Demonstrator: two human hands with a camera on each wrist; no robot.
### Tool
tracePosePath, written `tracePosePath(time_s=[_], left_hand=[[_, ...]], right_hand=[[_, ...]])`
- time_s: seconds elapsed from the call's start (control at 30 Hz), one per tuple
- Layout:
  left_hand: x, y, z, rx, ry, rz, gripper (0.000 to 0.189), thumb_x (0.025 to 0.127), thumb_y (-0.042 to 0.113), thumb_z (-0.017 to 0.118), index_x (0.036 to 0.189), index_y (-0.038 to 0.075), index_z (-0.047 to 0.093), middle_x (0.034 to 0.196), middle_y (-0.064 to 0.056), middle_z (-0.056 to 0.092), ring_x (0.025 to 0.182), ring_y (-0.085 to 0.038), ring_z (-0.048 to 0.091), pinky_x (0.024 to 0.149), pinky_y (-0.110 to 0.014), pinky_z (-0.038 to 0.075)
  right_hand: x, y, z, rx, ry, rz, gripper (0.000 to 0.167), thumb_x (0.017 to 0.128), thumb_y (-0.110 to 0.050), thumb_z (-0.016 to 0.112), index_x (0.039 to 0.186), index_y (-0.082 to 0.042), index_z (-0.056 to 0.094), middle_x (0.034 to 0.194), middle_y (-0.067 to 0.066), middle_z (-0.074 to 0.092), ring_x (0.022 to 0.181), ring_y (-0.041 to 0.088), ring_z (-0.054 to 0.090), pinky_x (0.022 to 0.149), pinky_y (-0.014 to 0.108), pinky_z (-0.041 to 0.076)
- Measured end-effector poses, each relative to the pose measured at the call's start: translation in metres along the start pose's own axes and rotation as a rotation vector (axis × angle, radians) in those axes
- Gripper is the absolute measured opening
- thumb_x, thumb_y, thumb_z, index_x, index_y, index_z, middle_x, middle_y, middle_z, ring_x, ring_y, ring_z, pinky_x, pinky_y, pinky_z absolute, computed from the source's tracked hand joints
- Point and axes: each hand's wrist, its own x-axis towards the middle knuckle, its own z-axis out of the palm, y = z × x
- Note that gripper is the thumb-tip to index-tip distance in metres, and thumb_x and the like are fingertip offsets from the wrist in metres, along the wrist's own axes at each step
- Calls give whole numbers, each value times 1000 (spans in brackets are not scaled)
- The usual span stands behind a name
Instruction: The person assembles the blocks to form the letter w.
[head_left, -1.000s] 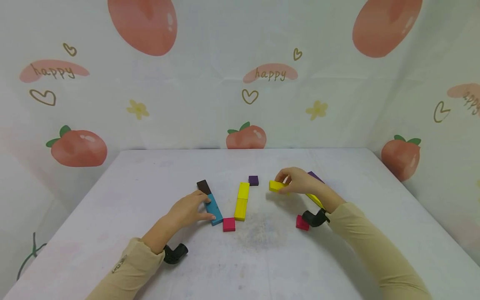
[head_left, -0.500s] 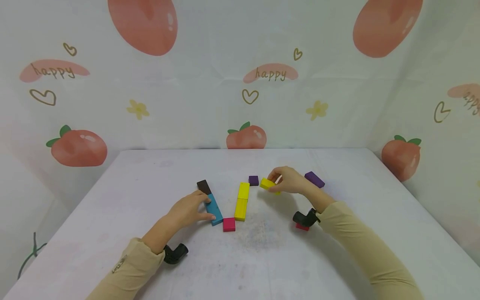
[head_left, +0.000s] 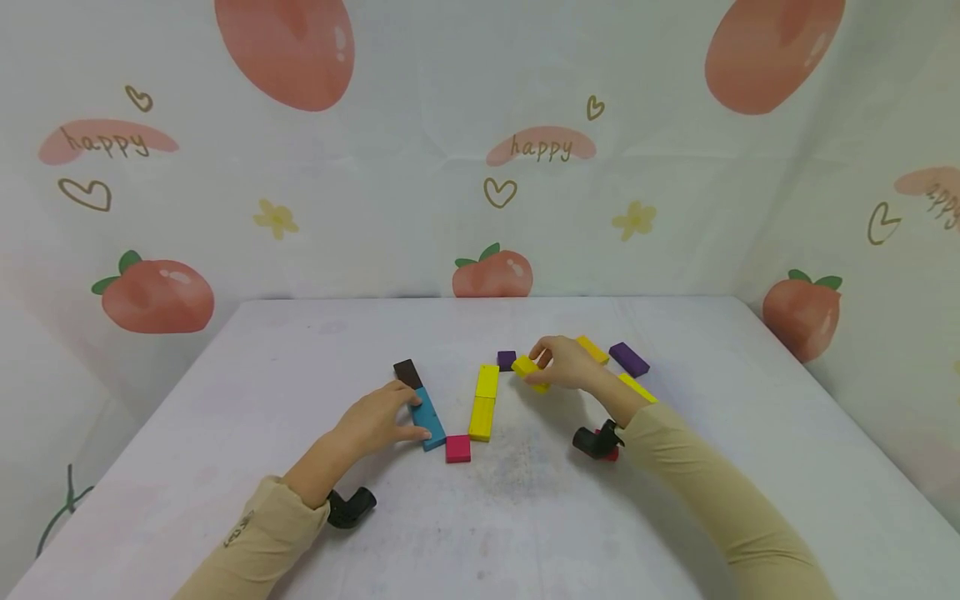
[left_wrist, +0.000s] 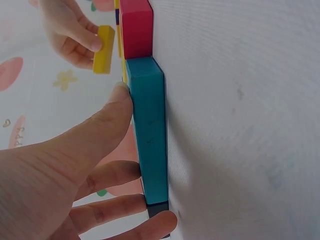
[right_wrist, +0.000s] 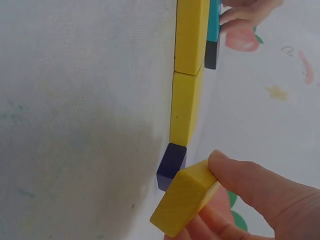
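The left hand [head_left: 377,419] is resting, thumb and fingers spread, on a blue block [head_left: 428,415] that is lying between a black block [head_left: 407,373] and a red block [head_left: 458,449]. Two yellow blocks [head_left: 487,382] are lying end to end, with a small purple block [head_left: 507,361] at their far end. Near it, the right hand [head_left: 564,364] is pinching a raised yellow block [right_wrist: 183,199]. Farther right, a longer purple block [head_left: 629,359] is lying.

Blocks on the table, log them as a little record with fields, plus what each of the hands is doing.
Left hand: touches blue block
Right hand: pinches yellow block, off the table
Blue block, far end: black block
Blue block, near end: red block
Middle: yellow pair end to end, small purple block at its far end
Right side: two loose yellow blocks, long purple block, second red block partly hidden
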Motion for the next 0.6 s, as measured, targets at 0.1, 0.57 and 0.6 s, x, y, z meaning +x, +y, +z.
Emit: tracePosePath(time_s=[0.1, 0.57, 0.6], left_hand=[[0, 0, 0, 3, 6, 6, 56, 76, 38, 74, 116, 1, 61, 125, -19, 55, 114, -33, 55, 97, -47, 48], [0, -1, 1, 2, 19, 21, 55, 76, 38, 75, 114, 1, 61, 124, -19, 56, 112, -33, 56, 96, -47, 49], [0, -1, 1, 2, 20, 21, 55, 76, 38, 74, 114, 1, 61, 124, -19, 56, 113, -33, 56, 96, -47, 48]], right_hand=[[2, -1, 2, 0, -2, 28, 42, 80, -26, 73, 113, -4, 58, 104, 15, 62, 87, 23, 56, 80, 31, 54], [7, 5, 5, 2, -9, 120, 46, 82, -30, 71, 116, -4, 56, 105, 14, 60, 83, 21, 55, 74, 26, 53], [8, 6, 5, -3, -12, 124, 47, 82, -31, 71, 116, -4, 55, 105, 14, 60, 83, 21, 55, 74, 26, 53]])
